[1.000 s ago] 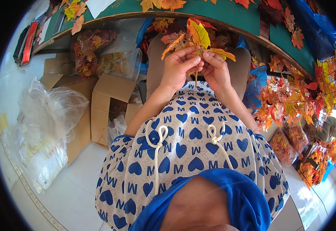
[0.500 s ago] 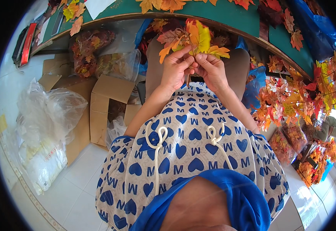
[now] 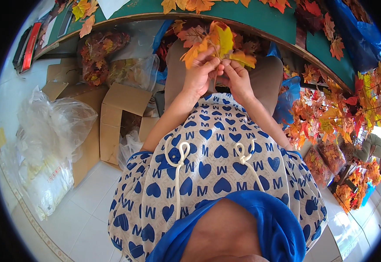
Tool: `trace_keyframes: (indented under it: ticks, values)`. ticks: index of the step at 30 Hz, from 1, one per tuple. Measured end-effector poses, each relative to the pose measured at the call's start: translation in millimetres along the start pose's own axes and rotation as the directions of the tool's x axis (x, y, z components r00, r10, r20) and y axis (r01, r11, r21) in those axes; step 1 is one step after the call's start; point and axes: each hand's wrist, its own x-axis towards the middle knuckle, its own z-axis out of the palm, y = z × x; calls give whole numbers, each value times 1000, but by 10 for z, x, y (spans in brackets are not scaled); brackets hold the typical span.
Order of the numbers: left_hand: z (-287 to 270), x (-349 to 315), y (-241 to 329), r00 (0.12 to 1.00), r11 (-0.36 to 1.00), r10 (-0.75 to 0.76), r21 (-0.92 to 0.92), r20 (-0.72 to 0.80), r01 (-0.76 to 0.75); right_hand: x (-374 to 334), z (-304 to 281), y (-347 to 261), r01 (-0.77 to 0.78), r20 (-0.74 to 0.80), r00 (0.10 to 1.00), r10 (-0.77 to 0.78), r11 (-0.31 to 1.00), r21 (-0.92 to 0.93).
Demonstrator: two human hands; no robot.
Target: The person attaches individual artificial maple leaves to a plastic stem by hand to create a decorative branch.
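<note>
Over my lap, a small spray of artificial maple leaves [image 3: 226, 40] in yellow and orange is held between both hands. My left hand [image 3: 200, 74] pinches its stem from the left, thumb pressed against the fingers. From the right, my right hand [image 3: 237, 76] grips the same stem close to the base of the leaves with thumb and forefinger. The fingertips of the two hands nearly meet. The leaves point up and away from me, toward the table edge. Fingers cover the exact joint of the stem.
A green-topped table [image 3: 147, 32] with scattered leaves curves across the far side. Open cardboard boxes [image 3: 122, 102] and clear plastic bags [image 3: 53, 144] stand on the left floor. Leaf branches [image 3: 326, 113] hang at the right, above bagged leaves [image 3: 326, 159]. Another person [image 3: 371, 146] is at the far right.
Both hands stay on the spray. Its leaves have shifted slightly, and the right-hand orange leaf now droops lower. My left fingers have moved up a little among the leaves.
</note>
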Motion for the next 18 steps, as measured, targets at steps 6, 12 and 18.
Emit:
trace_keyframes:
  ticks: [6,12,18]
  values:
    - [-85,106,88,989,995,94,-14,-111,-96,-54,-85,76,220,301,951,-76,848,-481]
    - [-201,135,109,974,994,113,10,-198,-113,-218,-295,-188,143,316,949,-4,898,-415]
    - [-159,22,-133,987,998,-52,15,-154,55,-244,-319,-166,59,141,990,-28,974,-220]
